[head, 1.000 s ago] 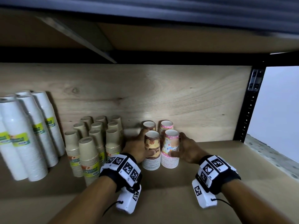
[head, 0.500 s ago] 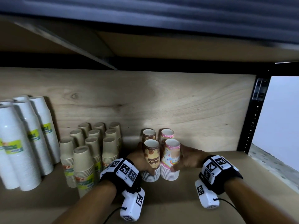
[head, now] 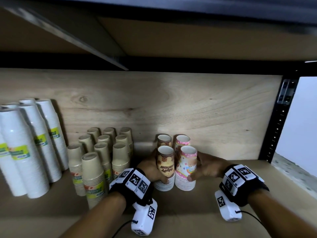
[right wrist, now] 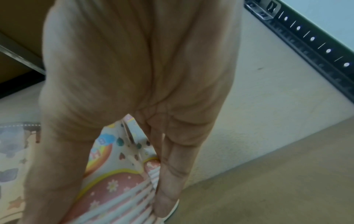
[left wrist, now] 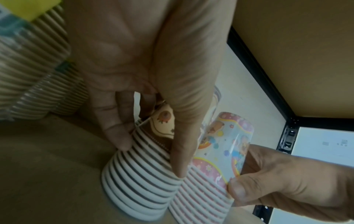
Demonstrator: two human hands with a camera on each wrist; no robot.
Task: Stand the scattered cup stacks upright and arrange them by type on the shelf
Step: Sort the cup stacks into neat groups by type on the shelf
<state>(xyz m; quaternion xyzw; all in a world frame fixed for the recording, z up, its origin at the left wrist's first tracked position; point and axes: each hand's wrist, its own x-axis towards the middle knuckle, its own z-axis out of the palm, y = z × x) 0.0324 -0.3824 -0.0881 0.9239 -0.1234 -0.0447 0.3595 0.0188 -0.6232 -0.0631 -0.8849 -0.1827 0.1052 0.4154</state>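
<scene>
Two brown-printed cup stacks and two pink-printed cup stacks stand upright in a square on the shelf. My left hand [head: 154, 169] grips the front brown stack [head: 165, 167] from its left side, thumb across its front. In the left wrist view its fingers [left wrist: 116, 136] and thumb clasp the same brown stack [left wrist: 141, 178]. My right hand [head: 202, 167] grips the front pink stack [head: 186, 167] from the right, thumb at its front. The right wrist view shows the pink stack [right wrist: 118, 184] between thumb and fingers [right wrist: 168, 189]. The rear brown stack [head: 164, 140] and rear pink stack [head: 182, 141] stand behind, against the back panel.
Several kraft-brown cup stacks [head: 104, 152] stand upright in rows just left of my left hand. Tall white wrapped cup stacks [head: 27, 148] stand at far left. The black shelf upright [head: 277, 124] marks the right end, with bare shelf board [head: 240, 200] before it.
Both hands have stayed on the front brown and pink stacks, which stand in the same spot. The head view has tilted, so everything sits lower in the picture.
</scene>
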